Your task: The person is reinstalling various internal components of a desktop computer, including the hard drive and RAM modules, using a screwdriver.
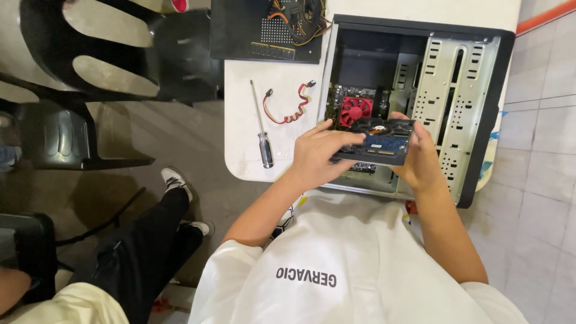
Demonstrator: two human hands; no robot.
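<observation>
Blue and black, the circuit card (379, 143) sits clamped between both hands above the open computer case (474, 90), which lies on its side at the right edge of the white table (246, 120). The left hand (315, 157) grips the card's left end, thumb laid over its top face and fingers curled under; the right hand (420, 157) closes on the right end, fingertips hooked over the far edge. Both hands are firmly shut on the card, which hangs level and clear of the case floor, just in front of the board with the red fan (355, 111). The step in hand looks like carrying the card at the mouth of the case, either seating it or lifting it away; which of the two cannot be told. Any next move would seem to call for keeping the card level and lining its lower edge with the slot on the board, which the hands partly hide. A screwdriver (261, 129) lies on the table to the left of the case, well apart from the left hand, with a red cable (291, 111) curled beside it. Another dark board with loose wires (270, 27) rests at the table's far edge.
</observation>
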